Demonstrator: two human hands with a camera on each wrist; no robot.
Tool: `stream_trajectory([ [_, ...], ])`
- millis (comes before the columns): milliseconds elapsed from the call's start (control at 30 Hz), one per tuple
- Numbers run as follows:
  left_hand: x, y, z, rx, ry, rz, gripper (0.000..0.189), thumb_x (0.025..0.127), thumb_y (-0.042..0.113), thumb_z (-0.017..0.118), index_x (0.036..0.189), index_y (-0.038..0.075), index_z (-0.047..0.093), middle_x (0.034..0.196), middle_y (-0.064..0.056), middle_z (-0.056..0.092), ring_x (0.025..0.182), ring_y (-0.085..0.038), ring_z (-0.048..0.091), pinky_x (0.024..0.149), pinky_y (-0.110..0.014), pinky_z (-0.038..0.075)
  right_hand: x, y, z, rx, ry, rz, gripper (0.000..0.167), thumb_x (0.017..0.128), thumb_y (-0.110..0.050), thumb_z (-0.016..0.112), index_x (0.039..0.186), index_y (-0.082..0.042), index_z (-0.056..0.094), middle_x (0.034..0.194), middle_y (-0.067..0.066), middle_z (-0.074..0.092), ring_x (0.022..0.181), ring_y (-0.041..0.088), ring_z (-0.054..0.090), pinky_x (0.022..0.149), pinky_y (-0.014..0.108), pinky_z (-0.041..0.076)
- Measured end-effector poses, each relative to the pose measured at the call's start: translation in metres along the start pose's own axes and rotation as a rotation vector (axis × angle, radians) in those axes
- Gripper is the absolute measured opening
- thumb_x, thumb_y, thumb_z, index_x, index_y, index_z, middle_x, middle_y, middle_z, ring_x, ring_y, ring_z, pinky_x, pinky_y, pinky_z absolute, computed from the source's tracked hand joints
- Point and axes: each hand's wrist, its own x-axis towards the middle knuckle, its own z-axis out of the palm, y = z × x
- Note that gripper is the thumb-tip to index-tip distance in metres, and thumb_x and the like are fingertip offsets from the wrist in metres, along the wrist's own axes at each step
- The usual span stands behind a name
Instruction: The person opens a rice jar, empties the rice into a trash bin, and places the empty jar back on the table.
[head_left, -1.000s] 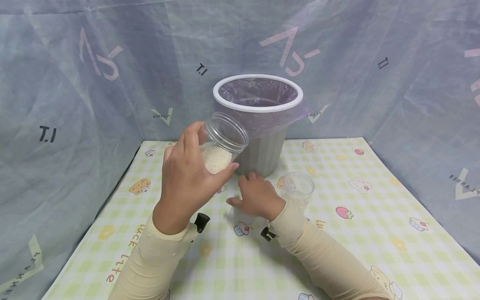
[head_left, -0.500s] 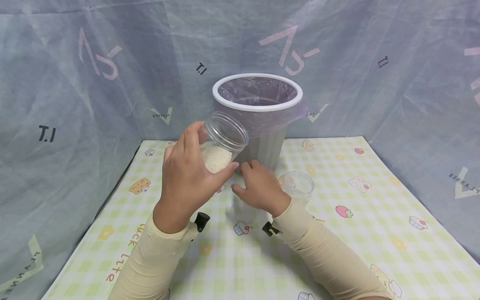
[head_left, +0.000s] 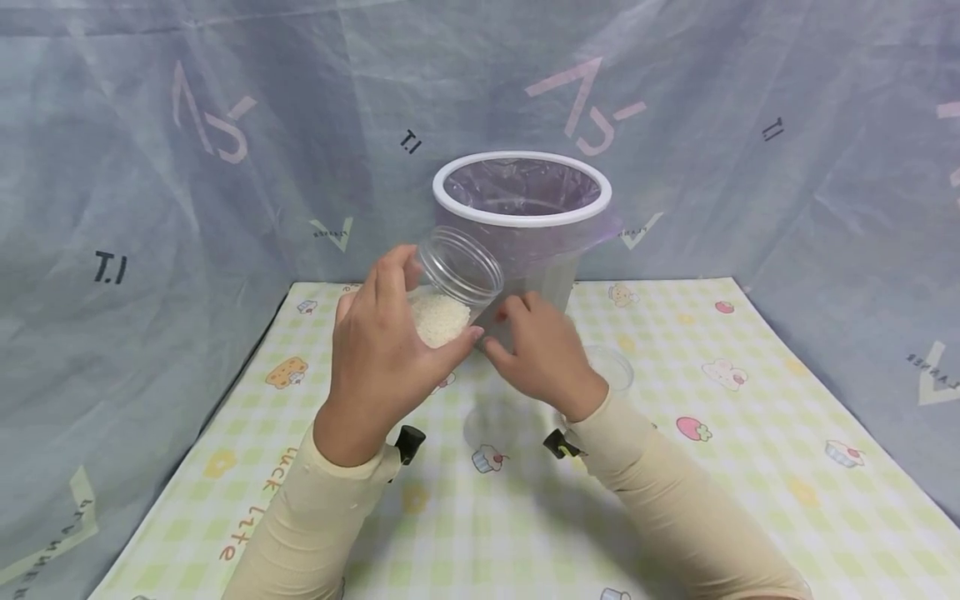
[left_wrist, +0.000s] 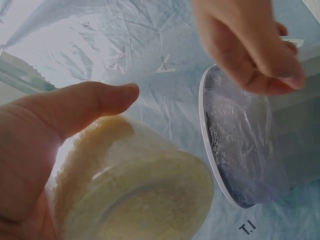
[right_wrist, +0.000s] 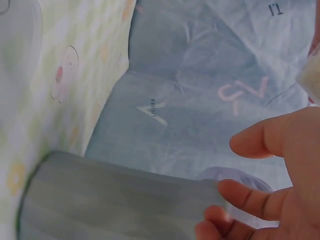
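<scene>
My left hand (head_left: pixel 382 350) holds a clear screw-neck jar (head_left: pixel 463 271), its mouth tilted up and to the right. White rice (head_left: pixel 441 321) lies in the lower part of that jar. In the left wrist view, my thumb presses along the jar's side (left_wrist: pixel 150 195), and its base faces the camera. My right hand (head_left: pixel 551 358) is raised just right of the jar. Its fingers are loosely bent with nothing between them, and the thumb stands apart in the right wrist view. A second clear jar (head_left: pixel 615 367) stands behind the right wrist, mostly hidden.
A grey bin (head_left: pixel 522 221) with a white rim and purple liner stands behind both hands. On the checked tablecloth (head_left: pixel 750 467) below the right hand shows a faint round clear shape (head_left: pixel 498 423), possibly a lid. Grey-blue fabric walls (head_left: pixel 315 108) surround the table.
My right hand has risen from low over the table towards the jar's mouth, covering more of the second jar. My left hand keeps the rice jar at about the same tilt.
</scene>
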Motion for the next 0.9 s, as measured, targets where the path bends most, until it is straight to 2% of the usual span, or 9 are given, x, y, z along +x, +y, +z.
stream_trajectory([
  [200, 0.002, 0.000, -0.001, 0.008, 0.003, 0.004, 0.099, 0.067, 0.046, 0.094, 0.142, 0.001, 0.046, 0.117, -0.014, 0.066, 0.107, -0.026, 0.066, 0.083, -0.055, 0.045, 0.010, 0.001, -0.019, -0.009, 0.074, -0.053, 0.025, 0.091, -0.029, 0.069, 0.103, -0.008, 0.064, 0.094, 0.008, 0.059, 0.071, 0.025, 0.053, 0.060, 0.042, 0.047],
  [433, 0.000, 0.000, -0.002, 0.008, 0.016, 0.001, 0.100, 0.066, 0.046, 0.095, 0.141, 0.001, 0.045, 0.114, -0.014, 0.064, 0.102, -0.026, 0.063, 0.077, -0.050, 0.042, 0.023, 0.003, -0.031, 0.022, 0.068, -0.083, 0.021, 0.089, -0.024, 0.069, 0.101, -0.007, 0.063, 0.095, 0.008, 0.057, 0.081, 0.025, 0.053, 0.071, 0.041, 0.047],
  [667, -0.001, -0.001, -0.004, 0.012, 0.023, 0.002, 0.100, 0.067, 0.046, 0.094, 0.140, 0.000, 0.045, 0.114, -0.014, 0.062, 0.103, -0.027, 0.062, 0.080, -0.052, 0.044, 0.031, 0.003, -0.042, 0.001, 0.099, -0.059, 0.022, 0.089, -0.025, 0.068, 0.102, -0.008, 0.065, 0.093, 0.010, 0.055, 0.076, 0.026, 0.051, 0.067, 0.040, 0.046],
  [900, 0.001, -0.001, -0.007, 0.016, 0.029, 0.010, 0.100, 0.066, 0.046, 0.094, 0.140, 0.000, 0.045, 0.114, -0.015, 0.063, 0.103, -0.028, 0.063, 0.079, -0.052, 0.044, 0.043, 0.005, -0.057, -0.001, 0.196, -0.042, 0.022, 0.089, -0.024, 0.068, 0.102, -0.007, 0.062, 0.099, 0.014, 0.056, 0.086, 0.032, 0.055, 0.071, 0.046, 0.048],
])
